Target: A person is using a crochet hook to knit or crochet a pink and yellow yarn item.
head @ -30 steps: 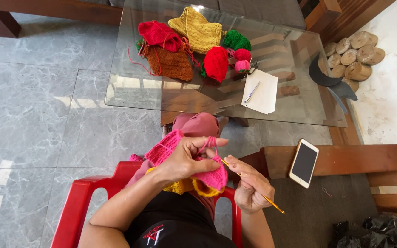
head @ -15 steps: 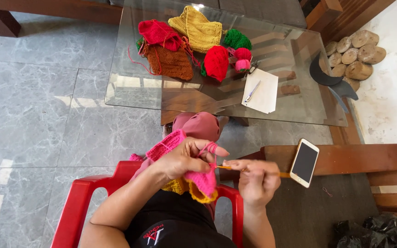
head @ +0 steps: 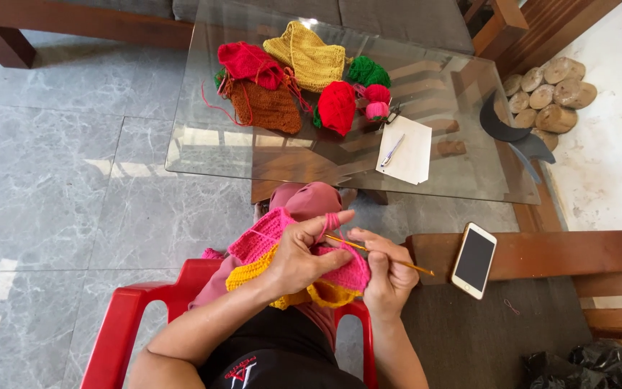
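Two hands [head: 340,263], apparently on crochet [head: 282,248]

Woolly crochet piece [head: 282,248], glossy glass table [head: 203,155]

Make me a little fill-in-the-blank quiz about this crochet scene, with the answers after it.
1. The right hand holds a thin crochet ____.
2. The left hand grips a crocheted piece that is pink and ____.
3. The smartphone lies on a wooden bench, screen ____.
4. On the glass table, a pen rests on a white sheet of ____.

Answers: hook; yellow; up; paper
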